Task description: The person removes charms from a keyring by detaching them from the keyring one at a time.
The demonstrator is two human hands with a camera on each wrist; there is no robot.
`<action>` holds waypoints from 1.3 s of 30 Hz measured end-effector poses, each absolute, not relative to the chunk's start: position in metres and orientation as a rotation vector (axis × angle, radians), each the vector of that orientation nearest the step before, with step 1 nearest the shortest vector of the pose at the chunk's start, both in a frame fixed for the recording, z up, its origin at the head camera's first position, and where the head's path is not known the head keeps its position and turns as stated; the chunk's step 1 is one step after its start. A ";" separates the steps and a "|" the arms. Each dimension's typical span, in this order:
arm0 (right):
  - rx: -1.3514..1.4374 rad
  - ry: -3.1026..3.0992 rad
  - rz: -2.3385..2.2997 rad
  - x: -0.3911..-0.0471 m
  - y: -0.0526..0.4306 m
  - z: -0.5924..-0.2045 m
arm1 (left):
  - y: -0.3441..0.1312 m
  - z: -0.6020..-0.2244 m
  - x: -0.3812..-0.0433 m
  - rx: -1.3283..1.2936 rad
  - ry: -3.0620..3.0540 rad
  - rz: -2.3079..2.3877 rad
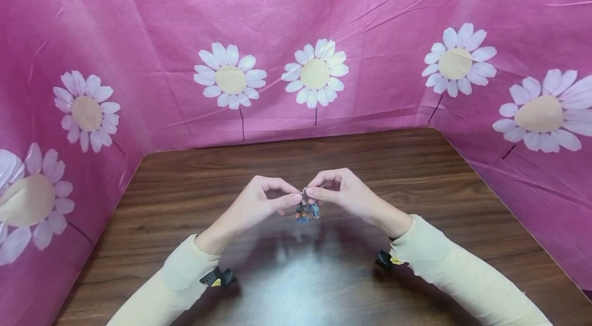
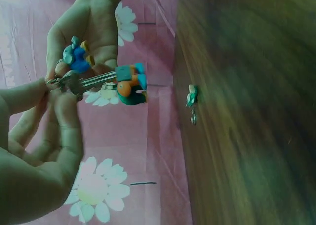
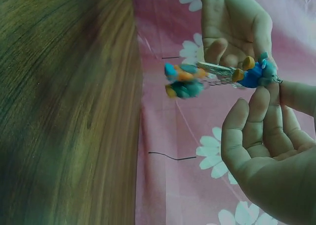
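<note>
Both hands meet above the wooden table in front of me. My left hand pinches a metal key ring between thumb and forefinger; keys hang from it. With thumb and forefinger, my right hand pinches the small ring at the head of a blue figurine keychain. An orange and green figurine dangles beside the keys, blurred in the right wrist view. Fingertips hide how the rings join. Lying apart on the table, in the left wrist view, is another small green figurine with a short metal chain.
The brown wooden table runs back to a pink cloth with white daisies, which hangs behind it and on both sides. Black wrist devices sit at the cuffs of the pale sleeves.
</note>
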State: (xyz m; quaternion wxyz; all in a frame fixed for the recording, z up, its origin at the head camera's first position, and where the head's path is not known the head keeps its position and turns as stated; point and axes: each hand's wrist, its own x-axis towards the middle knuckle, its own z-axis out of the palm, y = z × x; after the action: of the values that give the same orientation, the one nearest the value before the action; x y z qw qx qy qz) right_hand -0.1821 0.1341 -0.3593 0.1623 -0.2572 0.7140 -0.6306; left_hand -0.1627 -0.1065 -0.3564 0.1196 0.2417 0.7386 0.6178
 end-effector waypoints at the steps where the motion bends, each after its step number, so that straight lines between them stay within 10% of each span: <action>1: -0.738 2.033 -1.801 -0.182 0.135 -0.359 | -0.107 -0.356 -0.163 0.712 2.168 1.791; 39: -0.838 2.273 -1.585 -0.182 0.143 -0.365 | -0.112 -0.362 -0.163 0.469 1.880 1.909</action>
State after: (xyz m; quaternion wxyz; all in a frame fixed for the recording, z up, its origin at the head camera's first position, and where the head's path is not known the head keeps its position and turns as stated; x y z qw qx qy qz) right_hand -0.1821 0.1434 -0.3649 0.1230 -0.2873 0.7793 -0.5432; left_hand -0.1625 -0.1119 -0.3620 0.2093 0.1686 0.6759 0.6862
